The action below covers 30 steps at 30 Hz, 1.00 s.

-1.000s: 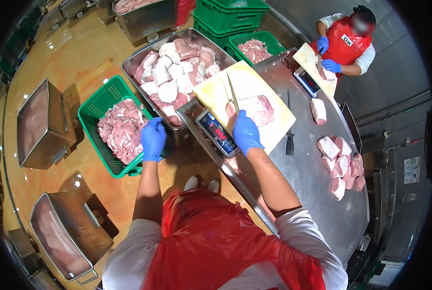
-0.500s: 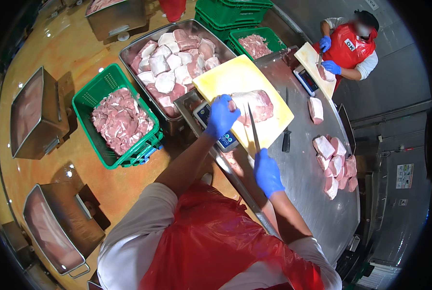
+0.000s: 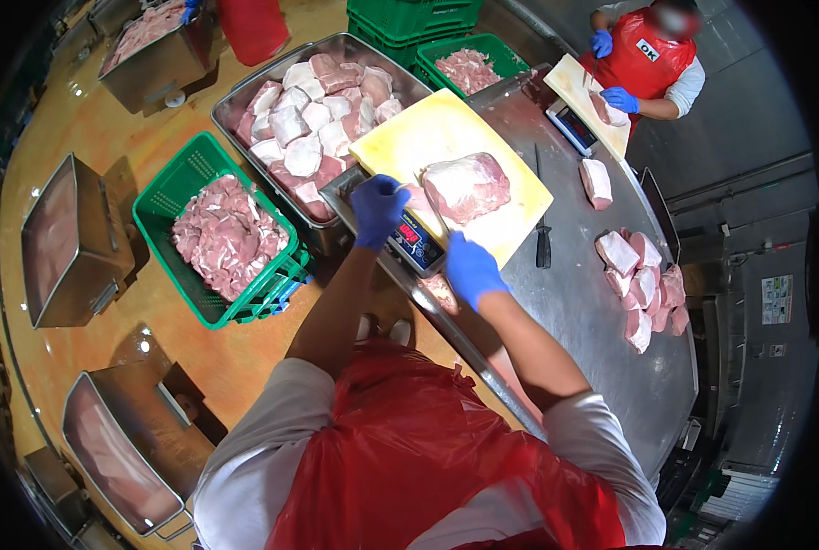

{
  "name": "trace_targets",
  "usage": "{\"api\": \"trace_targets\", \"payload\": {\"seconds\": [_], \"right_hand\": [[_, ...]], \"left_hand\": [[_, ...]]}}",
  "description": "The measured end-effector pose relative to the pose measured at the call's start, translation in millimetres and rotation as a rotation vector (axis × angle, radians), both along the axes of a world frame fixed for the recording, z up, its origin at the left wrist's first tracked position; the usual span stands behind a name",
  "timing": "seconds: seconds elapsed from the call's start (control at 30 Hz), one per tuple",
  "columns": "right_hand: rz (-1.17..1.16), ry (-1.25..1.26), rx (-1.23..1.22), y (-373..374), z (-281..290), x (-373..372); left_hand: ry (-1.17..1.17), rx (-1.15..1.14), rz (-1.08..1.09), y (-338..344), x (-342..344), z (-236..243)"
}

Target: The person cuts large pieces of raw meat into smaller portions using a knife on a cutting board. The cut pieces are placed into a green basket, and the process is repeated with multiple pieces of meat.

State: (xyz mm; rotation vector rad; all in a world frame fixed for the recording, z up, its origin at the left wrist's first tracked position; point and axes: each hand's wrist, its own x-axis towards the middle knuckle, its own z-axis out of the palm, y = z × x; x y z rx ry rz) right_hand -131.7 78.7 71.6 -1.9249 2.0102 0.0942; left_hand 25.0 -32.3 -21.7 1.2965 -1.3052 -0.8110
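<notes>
A large pale pink slab of meat [image 3: 467, 188] lies on the yellow-white cutting board [image 3: 510, 240]. My right hand [image 3: 475, 269], in a blue glove, grips a knife [image 3: 435, 206] whose blade lies along the slab's left end. Next to the blade, toward my left hand, is a small pink piece of meat [image 3: 417, 199]. My left hand [image 3: 378, 211], also gloved in blue, is closed at the board's left edge, above the digital scale [image 3: 416, 245]. Its fingers are partly hidden, so I cannot make out what they hold.
A metal bin of meat chunks [image 3: 313, 115] stands beyond the board; a green crate of trimmings [image 3: 221, 240] is at left. On the steel table [image 3: 579, 302] lie another knife [image 3: 543, 240] and a pile of cut meat [image 3: 646, 284]. A co-worker [image 3: 649, 55] stands at far right.
My left hand has moved off the slab to the left. The knife has shifted left to the slab's end, where a small piece now lies beside it. The scale's display shows red.
</notes>
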Motion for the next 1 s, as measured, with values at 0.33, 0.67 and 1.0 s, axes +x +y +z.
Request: {"api": "trace_targets", "payload": {"seconds": [0.33,0.67,1.0], "right_hand": [[-0.357,-0.003,0.015,161,21,-100],[-0.808,-0.594,-0.375,129,41,-110],[-1.027,-0.611,-0.392,218,-20,-158]], "left_hand": [[-1.163,0.249,0.484,-11,238,-85],[-1.207,-0.361,-0.716,-66,-146,45],[-0.627,-0.523,-1.235,-68,-63,94]]}}
